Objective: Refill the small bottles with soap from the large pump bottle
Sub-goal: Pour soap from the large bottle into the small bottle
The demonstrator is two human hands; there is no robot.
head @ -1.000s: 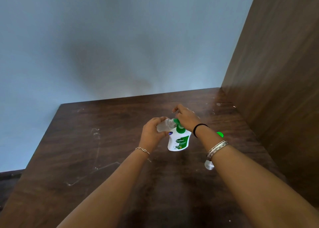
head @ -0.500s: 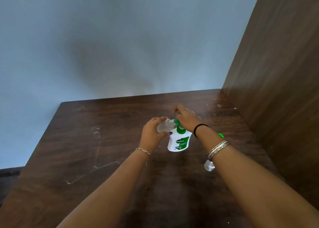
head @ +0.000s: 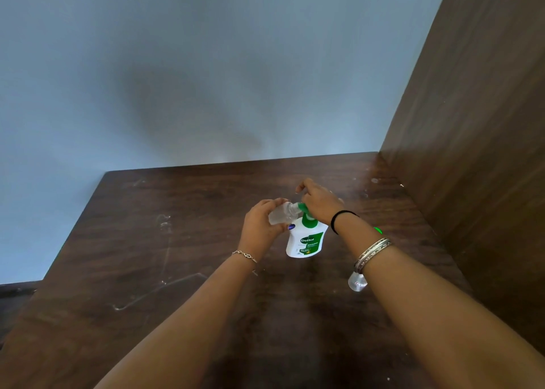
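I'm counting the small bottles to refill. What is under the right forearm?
A small clear bottle peeks out below the right wrist, lying on the table; a green bit shows above. The forearm covers the rest.

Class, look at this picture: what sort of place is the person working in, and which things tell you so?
Probably an indoor corner of a home: a scratched dark wooden table against a plain painted wall, with a wooden panel on the right.

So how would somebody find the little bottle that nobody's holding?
On the brown table, look under the right wrist's silver bangles. The clear little bottle peeks out there, alone on the wood, unlike the one in the left hand.
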